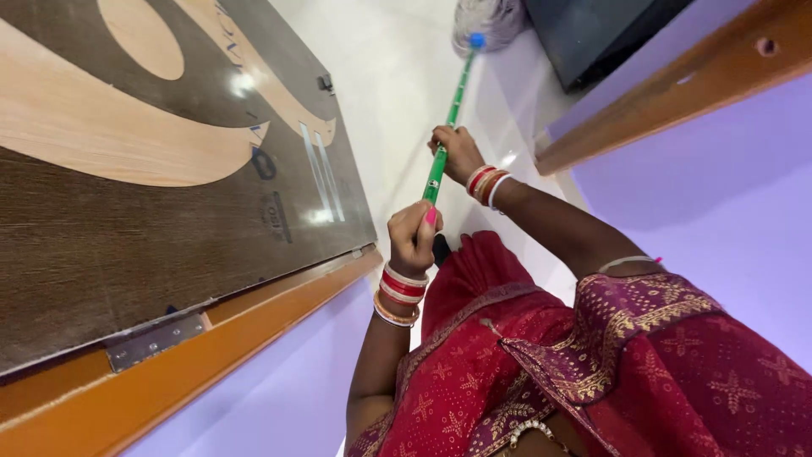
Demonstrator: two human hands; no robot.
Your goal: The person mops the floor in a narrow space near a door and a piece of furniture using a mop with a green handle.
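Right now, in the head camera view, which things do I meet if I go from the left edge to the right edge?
Brown wooden door → metal hinge → left hand on the top of the green mop handle → right hand further down the handle → wooden door frame.

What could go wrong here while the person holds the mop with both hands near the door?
1. The mop head lies close to the dark cabinet and may bump it.
2. The green handle passes near the open door; a wide swing could strike it.
3. The floor looks glossy, perhaps slippery.
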